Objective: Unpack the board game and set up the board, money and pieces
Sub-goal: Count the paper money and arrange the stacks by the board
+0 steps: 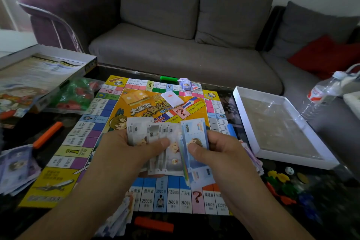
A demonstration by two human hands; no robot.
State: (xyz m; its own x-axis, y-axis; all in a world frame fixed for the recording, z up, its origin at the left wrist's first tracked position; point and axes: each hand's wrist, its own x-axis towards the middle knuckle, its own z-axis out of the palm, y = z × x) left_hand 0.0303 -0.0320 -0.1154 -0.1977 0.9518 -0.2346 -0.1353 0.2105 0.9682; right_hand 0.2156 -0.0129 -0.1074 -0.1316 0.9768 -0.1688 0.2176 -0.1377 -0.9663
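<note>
Hands sit at board centre, both occupied with play money. My left hand [136, 144] pinches a fan of grey 10-notes [153, 136], thumb on top and fingers curled beneath. My right hand [220, 152] pinches a stack of blue notes [194, 138], thumb pressed on its face. The two bundles overlap above the board [148, 197], which already lies flat on the dark table [194, 228].

Procedure, as I judge it: sort by denomination. Slide one note at a time with the thumb, keep each colour squared, and lay finished stacks off the board's track squares so these stay readable.

Surroundings, left to right by clock face from board centre:
- 9 o'clock: purple notes [17, 167] in a loose heap; an orange bar [47, 134] just above it.
- 10 o'clock: box lid [44, 76] with a bag of green and red pieces [76, 95] beside it.
- 12 o'clock: green bar [169, 78], a small bundle of notes [188, 84], a white card deck [172, 98] on the board.
- 6 o'clock: second orange bar [153, 224] and spilled notes [118, 218].
- 3 o'clock: empty box tray [280, 124]; a plastic bottle [327, 91] beyond it.
- 4 o'clock: coloured tokens [282, 183] and a die [289, 170].

Obstruction: loose heaps at 9 and 6 o'clock crowd the stacking space.
</note>
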